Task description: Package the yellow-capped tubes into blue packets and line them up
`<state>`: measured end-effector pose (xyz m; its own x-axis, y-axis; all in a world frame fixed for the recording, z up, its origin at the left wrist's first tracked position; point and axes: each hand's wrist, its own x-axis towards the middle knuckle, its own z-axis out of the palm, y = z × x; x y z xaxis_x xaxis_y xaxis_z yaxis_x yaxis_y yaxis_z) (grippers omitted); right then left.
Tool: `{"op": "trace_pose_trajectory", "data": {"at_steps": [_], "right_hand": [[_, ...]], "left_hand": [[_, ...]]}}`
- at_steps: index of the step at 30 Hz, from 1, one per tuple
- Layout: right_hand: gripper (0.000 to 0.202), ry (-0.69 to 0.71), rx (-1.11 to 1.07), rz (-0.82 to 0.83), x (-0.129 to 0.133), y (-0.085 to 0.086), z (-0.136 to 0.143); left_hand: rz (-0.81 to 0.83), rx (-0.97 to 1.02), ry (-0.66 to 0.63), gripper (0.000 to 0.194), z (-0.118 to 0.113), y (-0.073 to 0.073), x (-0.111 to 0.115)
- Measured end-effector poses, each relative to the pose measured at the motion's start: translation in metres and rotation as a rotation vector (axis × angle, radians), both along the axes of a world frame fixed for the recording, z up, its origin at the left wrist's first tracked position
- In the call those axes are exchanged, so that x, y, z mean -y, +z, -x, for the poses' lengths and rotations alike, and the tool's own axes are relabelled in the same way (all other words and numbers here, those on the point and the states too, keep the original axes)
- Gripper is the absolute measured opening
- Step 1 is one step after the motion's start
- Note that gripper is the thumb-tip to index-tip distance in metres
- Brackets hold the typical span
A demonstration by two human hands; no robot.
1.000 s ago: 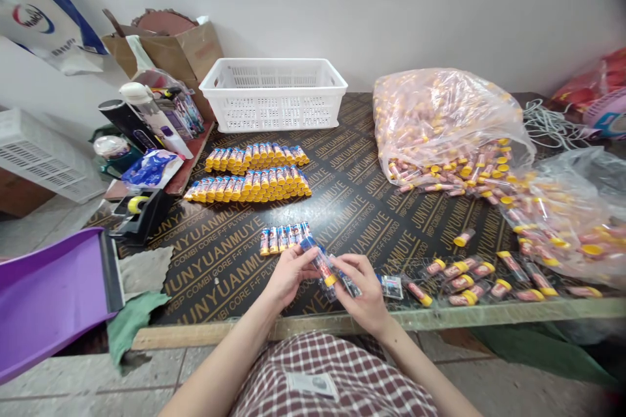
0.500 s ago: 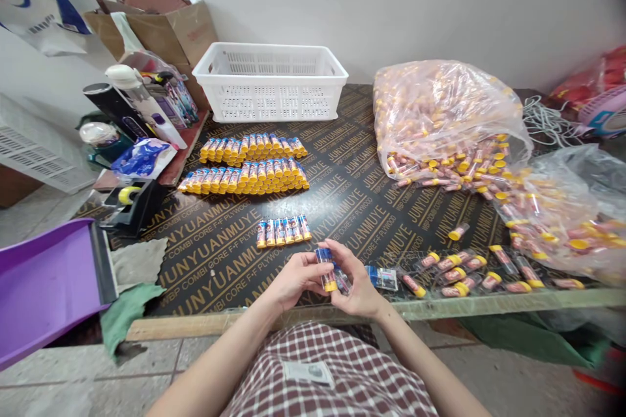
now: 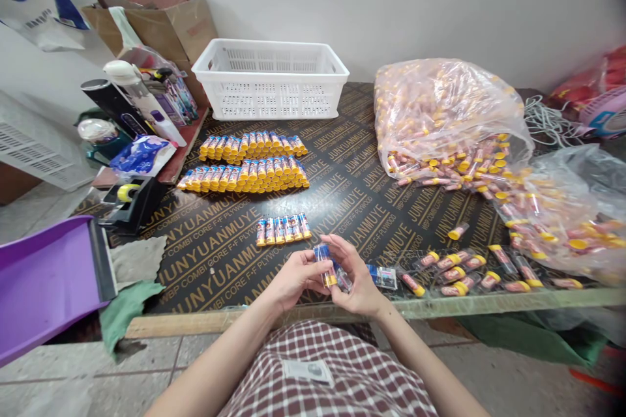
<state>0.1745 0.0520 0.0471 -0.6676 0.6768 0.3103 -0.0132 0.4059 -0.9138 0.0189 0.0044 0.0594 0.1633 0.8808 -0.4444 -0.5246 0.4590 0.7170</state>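
A small clear tube with a yellow bottom end and a blue printed wrap is held upright between my hands, just above the table's front edge. My left hand pinches it from the left, thumb across its front. My right hand curls round its other side, fingertips near the top and thumb near the yellow end. Behind the right fingers, a bluish printed piece is partly hidden. Blue and white printed labels lie just right of this hand. Ahead, a short row of wrapped tubes rests on the table.
Longer stacked rows of wrapped tubes lie farther back, before a white basket. At right, a plastic bag spills yellow-capped tubes. Loose tubes lie near the front edge. A tape dispenser and purple dustpan are left.
The tube has tilted slightly, and the right fingers have shifted a little around it. Both hands stay in nearly the same place.
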Motion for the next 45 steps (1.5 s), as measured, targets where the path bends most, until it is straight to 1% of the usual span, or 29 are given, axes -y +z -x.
{"op": "trace_pose_trajectory", "data": {"at_steps": [2,3,5,7,8,10,11,12,13,14,16,18,19,21,22,24,25,26,27,29,31,32,34,36,37,39,41,43,45], "right_hand": [[0.085,-0.035,0.057,0.015,-0.001,0.002,0.001],[0.083,-0.061,0.087,0.048,-0.001,0.002,0.001],[0.072,-0.116,0.131,0.148,-0.002,0.000,0.003],[0.058,-0.185,0.134,0.231,-0.004,-0.004,0.004],[0.053,-0.227,0.117,0.252,-0.006,-0.005,0.005],[0.052,-0.313,0.060,0.278,-0.008,-0.009,0.004],[0.053,-0.343,0.034,0.293,-0.010,-0.010,0.004],[0.054,-0.361,0.015,0.309,-0.011,-0.010,0.004],[0.055,-0.371,0.003,0.324,-0.011,-0.011,0.004],[0.055,-0.375,-0.002,0.335,-0.012,-0.011,0.004],[0.055,-0.373,-0.002,0.349,-0.011,-0.011,0.005],[0.055,-0.365,-0.012,0.369,-0.010,-0.011,0.007],[0.055,-0.366,-0.025,0.387,-0.009,-0.011,0.008],[0.056,-0.382,-0.066,0.441,-0.009,-0.011,0.009],[0.057,-0.395,-0.086,0.471,-0.009,-0.011,0.009],[0.058,-0.414,-0.115,0.524,-0.008,-0.011,0.011],[0.058,-0.418,-0.122,0.545,-0.006,-0.012,0.012],[0.058,-0.415,-0.122,0.559,-0.005,-0.012,0.013],[0.058,-0.402,-0.115,0.565,-0.003,-0.012,0.015],[0.056,-0.350,-0.063,0.528,0.000,-0.011,0.015],[0.056,-0.285,0.056,0.387,0.000,-0.009,0.009],[0.056,-0.266,0.139,0.278,-0.003,-0.008,0.002],[0.054,-0.290,0.367,0.023,-0.014,-0.005,-0.020],[0.044,-0.380,0.659,-0.194,-0.028,-0.004,-0.050],[0.038,-0.435,0.821,-0.269,-0.035,-0.004,-0.067],[0.031,-0.497,0.980,-0.296,-0.043,-0.007,-0.100],[0.030,-0.516,1.061,-0.279,-0.045,-0.012,-0.125],[0.029,-0.518,1.116,-0.258,-0.043,-0.018,-0.141],[0.026,-0.517,1.146,-0.237,-0.041,-0.023,-0.148]], "left_hand": [[-0.001,-0.014,0.042,0.033,0.004,0.001,-0.001],[-0.004,-0.030,0.062,0.033,0.007,0.002,-0.002],[-0.022,-0.108,0.088,0.032,0.017,0.002,-0.005],[-0.066,-0.261,0.134,0.031,0.035,0.001,-0.008],[-0.087,-0.364,0.181,0.032,0.047,0.000,-0.009],[-0.102,-0.629,0.308,0.034,0.076,-0.005,-0.012],[-0.084,-0.789,0.377,0.036,0.091,-0.008,-0.013],[-0.057,-0.978,0.414,0.038,0.106,-0.013,-0.014],[-0.025,-1.154,0.405,0.039,0.120,-0.018,-0.014],[0.009,-1.288,0.378,0.041,0.131,-0.024,-0.015],[0.059,-1.433,0.280,0.043,0.147,-0.034,-0.015],[0.077,-1.471,0.189,0.043,0.153,-0.040,-0.015],[0.082,-1.488,0.152,0.042,0.153,-0.040,-0.016],[0.089,-1.560,0.121,0.043,0.146,-0.036,-0.017],[0.079,-1.615,0.141,0.044,0.140,-0.032,-0.017],[0.007,-1.681,0.247,0.043,0.119,-0.022,-0.018],[-0.054,-1.645,0.302,0.042,0.105,-0.018,-0.019],[-0.120,-1.546,0.332,0.040,0.090,-0.015,-0.020],[-0.174,-1.385,0.324,0.038,0.073,-0.013,-0.020],[-0.223,-0.962,0.222,0.034,0.041,-0.013,-0.021],[-0.203,-0.650,0.190,0.029,0.017,-0.017,-0.021],[-0.176,-0.546,0.203,0.028,0.011,-0.019,-0.021],[-0.101,-0.406,0.246,0.031,0.007,-0.022,-0.019],[-0.024,-0.315,0.273,0.033,0.013,-0.025,-0.018],[0.007,-0.287,0.282,0.035,0.017,-0.026,-0.017],[0.048,-0.259,0.301,0.037,0.025,-0.027,-0.016],[0.087,-0.215,0.322,0.036,0.028,-0.029,-0.016],[0.132,-0.152,0.351,0.031,0.026,-0.029,-0.017],[0.165,-0.092,0.368,0.027,0.023,-0.030,-0.018]]}}
